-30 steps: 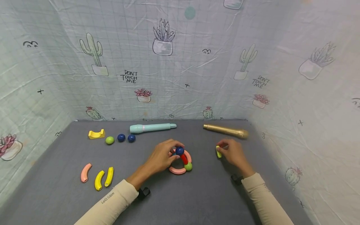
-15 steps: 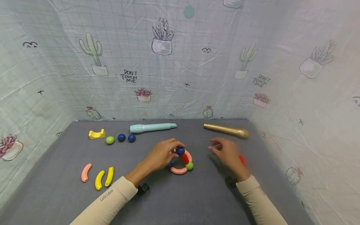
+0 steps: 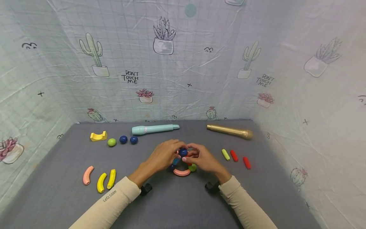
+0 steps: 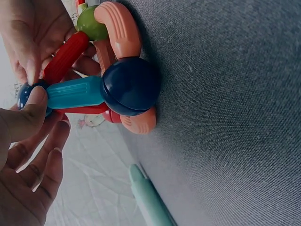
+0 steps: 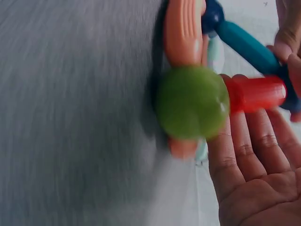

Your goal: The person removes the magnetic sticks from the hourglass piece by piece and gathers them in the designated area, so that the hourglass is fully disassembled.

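Observation:
A small toy structure [image 3: 183,163] stands mid-table on a pink ring [image 3: 181,172]. A green ball [image 5: 193,101] and a dark blue ball [image 4: 130,85] sit at the ring. From them a red rod [image 5: 256,93] and a teal rod [image 4: 75,92] rise to a top blue ball [image 3: 183,152]. My left hand [image 3: 165,155] pinches that top ball, thumb [image 4: 28,117] pressed on it. From the other side my right hand [image 3: 200,159] grips the red rod's upper end, its fingers [image 5: 244,155] lying behind the rod.
Right of the hands lie a yellow-green rod [image 3: 226,154] and two red rods [image 3: 234,155]. A gold microphone [image 3: 230,132] and a teal one [image 3: 154,129] lie at the back. At the left are a yellow block [image 3: 98,136], loose balls [image 3: 123,139] and curved pieces [image 3: 101,183].
My right hand let go of the yellow-green rod at the right and moved left to the structure's top. The left hand stayed on the structure.

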A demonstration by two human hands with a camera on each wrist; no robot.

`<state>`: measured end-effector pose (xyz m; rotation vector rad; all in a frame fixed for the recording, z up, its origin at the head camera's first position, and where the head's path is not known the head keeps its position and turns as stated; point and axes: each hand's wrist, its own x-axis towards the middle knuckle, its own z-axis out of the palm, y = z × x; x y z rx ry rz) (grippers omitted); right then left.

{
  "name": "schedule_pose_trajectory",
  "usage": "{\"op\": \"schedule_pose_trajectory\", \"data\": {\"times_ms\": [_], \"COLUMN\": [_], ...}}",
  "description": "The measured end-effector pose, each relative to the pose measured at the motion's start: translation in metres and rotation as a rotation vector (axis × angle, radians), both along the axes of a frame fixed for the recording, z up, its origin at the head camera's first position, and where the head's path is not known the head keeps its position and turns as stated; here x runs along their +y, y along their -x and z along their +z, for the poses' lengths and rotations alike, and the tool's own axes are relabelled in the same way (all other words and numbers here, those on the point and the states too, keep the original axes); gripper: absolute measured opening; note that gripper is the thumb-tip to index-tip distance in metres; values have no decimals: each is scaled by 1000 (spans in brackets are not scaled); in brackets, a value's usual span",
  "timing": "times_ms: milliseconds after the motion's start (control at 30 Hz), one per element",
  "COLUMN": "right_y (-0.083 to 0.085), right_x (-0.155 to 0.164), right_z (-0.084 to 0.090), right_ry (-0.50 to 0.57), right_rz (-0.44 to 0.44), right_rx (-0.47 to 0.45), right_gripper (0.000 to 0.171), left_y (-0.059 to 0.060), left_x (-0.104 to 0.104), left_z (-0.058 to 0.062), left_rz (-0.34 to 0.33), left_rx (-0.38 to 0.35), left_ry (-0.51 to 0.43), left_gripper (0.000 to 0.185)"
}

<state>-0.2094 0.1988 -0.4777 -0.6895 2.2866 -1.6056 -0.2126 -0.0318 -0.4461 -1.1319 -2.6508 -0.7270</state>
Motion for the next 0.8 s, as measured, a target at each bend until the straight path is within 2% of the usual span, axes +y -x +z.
{"op": "schedule_pose_trajectory", "data": {"times_ms": [100,267,533,667,800], "right_y": [1,-1,-4,-4,-5], "right_x": [-8,-15,-18,-19,-20], "right_z": [-5,-10,-11,-10,-10], "right_ry": [53,109,167,152,133], "right_rz": [1,-66,-117,-127,-132], "right_rx": [-5,-26,-65,-57,-46], "right_gripper": [48,49,48,43,41], "left_y": [-1,-1,-2,-3,-3], "left_x": [0,0,1,1,0], "left_z": [0,-1,-7,-8,-7], "left_rz": [5,19,47,86,111], "left_rx": [22,65,157,152,101], "left_ry": [13,29,16,11,-2], "left_gripper": [36,35,45,46,43]}}
